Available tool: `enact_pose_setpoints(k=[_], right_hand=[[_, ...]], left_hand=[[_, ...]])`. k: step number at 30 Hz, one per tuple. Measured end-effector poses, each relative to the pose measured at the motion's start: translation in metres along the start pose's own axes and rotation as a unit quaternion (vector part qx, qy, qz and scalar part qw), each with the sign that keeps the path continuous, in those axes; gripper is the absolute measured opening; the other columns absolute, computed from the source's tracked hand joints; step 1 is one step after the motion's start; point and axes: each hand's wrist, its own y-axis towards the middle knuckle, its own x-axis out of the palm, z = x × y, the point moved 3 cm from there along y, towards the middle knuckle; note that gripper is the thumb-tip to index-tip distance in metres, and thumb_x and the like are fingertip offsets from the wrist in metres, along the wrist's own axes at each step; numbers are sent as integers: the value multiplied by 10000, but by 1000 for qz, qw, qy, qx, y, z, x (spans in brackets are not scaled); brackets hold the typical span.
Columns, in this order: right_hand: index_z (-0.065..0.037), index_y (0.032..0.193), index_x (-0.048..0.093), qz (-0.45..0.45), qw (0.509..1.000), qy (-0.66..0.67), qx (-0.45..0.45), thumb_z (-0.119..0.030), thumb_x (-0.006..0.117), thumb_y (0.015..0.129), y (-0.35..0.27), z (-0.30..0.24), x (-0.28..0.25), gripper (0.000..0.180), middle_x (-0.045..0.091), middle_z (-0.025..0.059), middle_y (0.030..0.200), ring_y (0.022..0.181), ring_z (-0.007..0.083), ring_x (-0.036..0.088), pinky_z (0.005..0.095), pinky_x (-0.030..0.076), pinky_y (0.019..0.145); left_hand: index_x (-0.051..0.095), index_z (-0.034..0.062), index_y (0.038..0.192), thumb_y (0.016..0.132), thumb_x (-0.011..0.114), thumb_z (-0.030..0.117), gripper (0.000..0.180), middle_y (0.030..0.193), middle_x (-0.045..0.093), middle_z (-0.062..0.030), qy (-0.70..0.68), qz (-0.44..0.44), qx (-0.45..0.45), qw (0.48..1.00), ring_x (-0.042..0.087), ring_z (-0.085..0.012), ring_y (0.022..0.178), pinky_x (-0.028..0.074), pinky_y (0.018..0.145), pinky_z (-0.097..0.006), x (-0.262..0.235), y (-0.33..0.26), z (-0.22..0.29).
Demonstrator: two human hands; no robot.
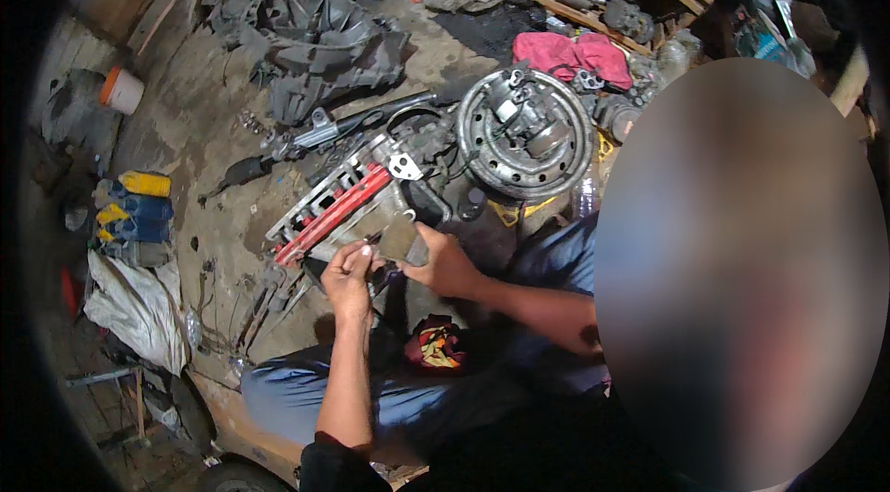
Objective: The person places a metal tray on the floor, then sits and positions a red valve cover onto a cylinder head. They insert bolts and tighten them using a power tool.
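My left hand is closed in a pinch on a small dark metal part, mostly covered by the fingertips. Close beside it, my right hand grips a flat grey-brown piece between thumb and fingers; its exact kind is unclear. The two hands nearly meet above my lap. Just beyond them lies a silver engine cylinder head with a red bar along it. A light metal gasket-like plate rests at its far end.
A steel wheel rim holds metal parts, right of the cylinder head. Behind lie a steering rack and a dark gearbox housing. Bottles and a white sack are at left. A blurred person fills the right.
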Motion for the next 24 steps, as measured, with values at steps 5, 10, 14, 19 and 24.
enact_pose_setpoints(k=[5,10,14,19,24], right_hand=[[38,1270,562,-17,994,-79,71,-329,819,796,-11,11,-14,652,688,271,1059,1027,417,677,459,538,868],[25,1310,549,-9,991,-57,120,-238,848,786,-21,13,-34,658,696,224,1123,1090,356,678,408,516,937],[7,1342,530,-14,992,-90,83,-193,843,793,-35,33,-45,663,698,197,1144,1084,311,681,400,512,943],[47,1394,479,-18,991,-25,133,-296,852,811,-41,48,-70,772,609,211,1337,1244,296,584,397,448,1046],[14,1346,542,-97,981,67,152,-198,807,868,-36,34,-99,586,661,126,1236,1132,203,594,349,449,1011]], left_hand=[[674,-37,1072,928,702,50,171,914,710,-100,-20,6,-4,1000,689,-152,789,577,716,-276,8,6,-19],[679,-40,1045,911,719,42,162,896,723,-97,-33,-20,-21,999,695,-145,774,578,718,-273,19,6,-33],[665,-37,1055,917,710,57,173,914,721,-96,-48,-76,-23,996,695,-145,794,574,742,-269,28,9,-30],[660,-40,1043,905,720,46,173,873,725,-86,-42,-102,14,994,693,-133,775,551,728,-251,53,22,-27],[656,-61,1059,901,731,41,203,930,728,-112,-45,-137,6,990,694,-143,804,558,737,-255,87,35,-25]])
